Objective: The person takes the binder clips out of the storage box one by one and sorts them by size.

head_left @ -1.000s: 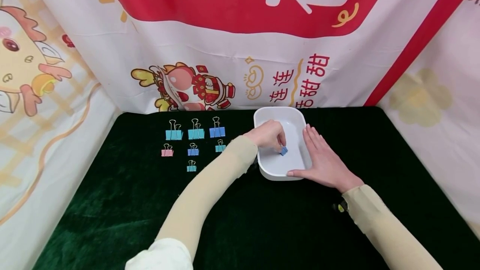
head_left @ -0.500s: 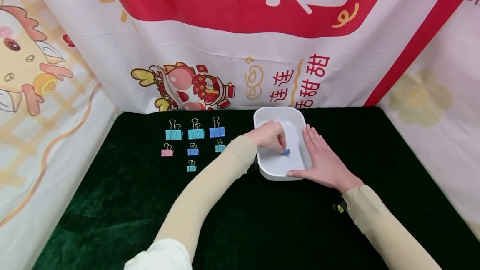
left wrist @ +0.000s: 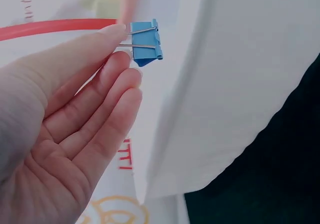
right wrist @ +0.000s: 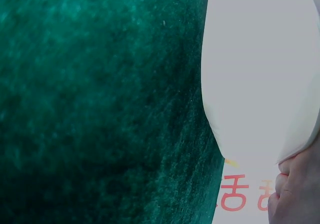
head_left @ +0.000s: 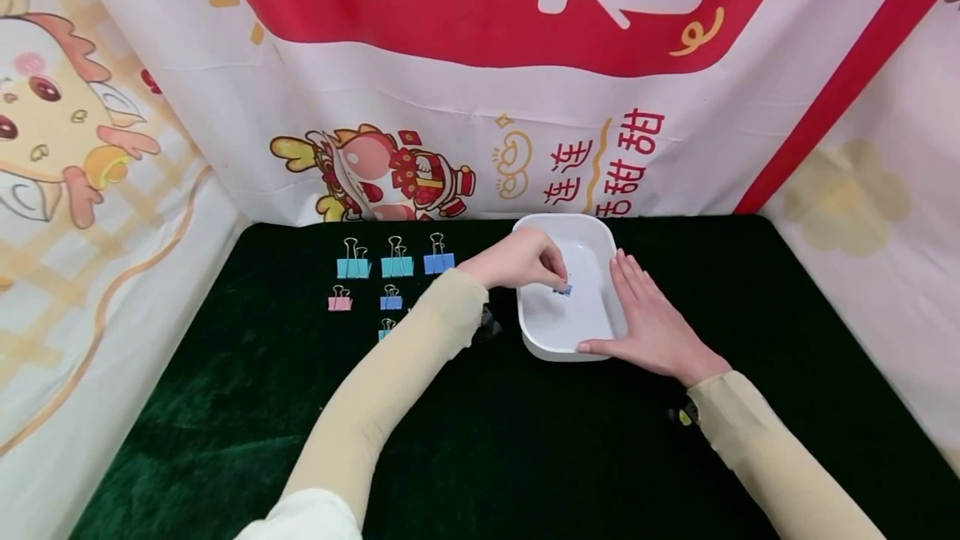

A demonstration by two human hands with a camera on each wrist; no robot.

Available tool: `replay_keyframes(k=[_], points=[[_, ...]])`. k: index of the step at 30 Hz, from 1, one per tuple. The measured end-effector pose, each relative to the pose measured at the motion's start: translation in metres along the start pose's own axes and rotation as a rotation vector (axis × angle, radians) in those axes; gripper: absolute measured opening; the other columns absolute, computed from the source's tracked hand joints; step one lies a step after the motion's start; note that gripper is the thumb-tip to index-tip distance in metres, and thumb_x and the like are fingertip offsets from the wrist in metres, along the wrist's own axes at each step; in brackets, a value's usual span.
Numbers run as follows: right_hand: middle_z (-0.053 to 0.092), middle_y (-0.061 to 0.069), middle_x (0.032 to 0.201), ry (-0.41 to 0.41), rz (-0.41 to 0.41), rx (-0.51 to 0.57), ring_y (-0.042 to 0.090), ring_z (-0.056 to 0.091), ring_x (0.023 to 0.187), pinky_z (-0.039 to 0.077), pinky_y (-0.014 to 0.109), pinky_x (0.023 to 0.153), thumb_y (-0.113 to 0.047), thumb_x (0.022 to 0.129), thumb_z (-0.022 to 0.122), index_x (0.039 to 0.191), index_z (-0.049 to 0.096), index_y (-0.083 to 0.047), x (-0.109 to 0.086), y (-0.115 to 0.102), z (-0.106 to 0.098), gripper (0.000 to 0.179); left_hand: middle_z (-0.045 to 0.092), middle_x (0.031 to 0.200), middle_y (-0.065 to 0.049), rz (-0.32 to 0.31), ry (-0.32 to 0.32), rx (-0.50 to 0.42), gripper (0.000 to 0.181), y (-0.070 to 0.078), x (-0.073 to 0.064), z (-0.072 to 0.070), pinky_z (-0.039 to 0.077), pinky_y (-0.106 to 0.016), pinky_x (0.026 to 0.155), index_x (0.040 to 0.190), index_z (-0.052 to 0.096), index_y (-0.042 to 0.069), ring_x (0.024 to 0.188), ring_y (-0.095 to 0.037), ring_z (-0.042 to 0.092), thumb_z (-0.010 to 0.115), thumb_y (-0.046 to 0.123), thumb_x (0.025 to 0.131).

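My left hand [head_left: 525, 261] is over the white plastic box [head_left: 570, 336], pinching a small blue binder clip [head_left: 564, 290]. In the left wrist view, the thumb and forefinger grip the binder clip [left wrist: 146, 42] by its wire handles, and the other fingers stay fairly straight. Against the box's right side lies my right hand [head_left: 652, 327], fingers extended along the rim and thumb across the near corner. Only part of that right hand [right wrist: 300, 189] enters the right wrist view, beside the box wall [right wrist: 260, 74].
Left of the box, binder clips stand in rows on the dark green cloth [head_left: 225, 407]: large turquoise [head_left: 352, 268] and blue [head_left: 438, 262] ones, a pink clip [head_left: 340, 304], and a smaller blue clip [head_left: 391, 302]. My left sleeve partly covers a small turquoise clip [head_left: 386, 334]. A printed curtain [head_left: 465, 90] hangs behind.
The left hand has risen and drawn slightly left with the blue clip, after holding it low in the box. Its forearm now hides one small turquoise clip. The right hand stays on the box.
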State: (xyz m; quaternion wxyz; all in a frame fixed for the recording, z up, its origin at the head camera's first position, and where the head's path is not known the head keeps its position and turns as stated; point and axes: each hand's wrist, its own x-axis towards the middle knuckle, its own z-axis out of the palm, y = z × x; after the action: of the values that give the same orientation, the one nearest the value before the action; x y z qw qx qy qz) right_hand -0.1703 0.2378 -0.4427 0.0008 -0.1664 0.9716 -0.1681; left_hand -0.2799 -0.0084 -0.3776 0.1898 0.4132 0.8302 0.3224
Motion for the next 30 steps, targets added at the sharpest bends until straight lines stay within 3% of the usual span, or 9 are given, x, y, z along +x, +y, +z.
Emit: replay_keyframes(k=[8, 20, 30], points=[[-0.005, 0.012, 0.169, -0.025, 0.015, 0.002, 0.027, -0.004, 0.154, 0.004, 0.046, 0.122, -0.086, 0.074, 0.062, 0.161, 0.000, -0.003, -0.001, 0.000, 0.001, 0.136, 0.073, 0.084, 0.013, 0.045, 0.146, -0.009, 0.006, -0.003, -0.038, -0.024, 0.055, -0.022, 0.077, 0.088, 0.081, 0.018, 0.082, -0.003, 0.069, 0.082, 0.023, 0.089], [-0.004, 0.015, 0.168, -0.012, -0.022, -0.006, 0.030, -0.003, 0.154, 0.004, 0.046, 0.122, -0.086, 0.074, 0.063, 0.161, 0.002, 0.001, -0.001, 0.000, 0.000, 0.136, 0.073, 0.087, 0.013, -0.068, 0.299, 0.027, 0.004, -0.027, -0.123, -0.051, 0.057, -0.032, 0.077, 0.088, 0.080, 0.023, 0.081, -0.008, 0.069, 0.080, 0.026, 0.092], [-0.005, 0.016, 0.168, -0.020, -0.019, -0.006, 0.030, -0.004, 0.154, 0.003, 0.047, 0.122, -0.086, 0.075, 0.062, 0.161, -0.001, 0.000, 0.000, -0.001, -0.001, 0.137, 0.072, 0.089, 0.009, -0.227, 0.334, 0.073, 0.004, -0.052, -0.195, -0.060, 0.056, -0.036, 0.078, 0.090, 0.079, 0.024, 0.081, -0.014, 0.065, 0.079, 0.027, 0.092]])
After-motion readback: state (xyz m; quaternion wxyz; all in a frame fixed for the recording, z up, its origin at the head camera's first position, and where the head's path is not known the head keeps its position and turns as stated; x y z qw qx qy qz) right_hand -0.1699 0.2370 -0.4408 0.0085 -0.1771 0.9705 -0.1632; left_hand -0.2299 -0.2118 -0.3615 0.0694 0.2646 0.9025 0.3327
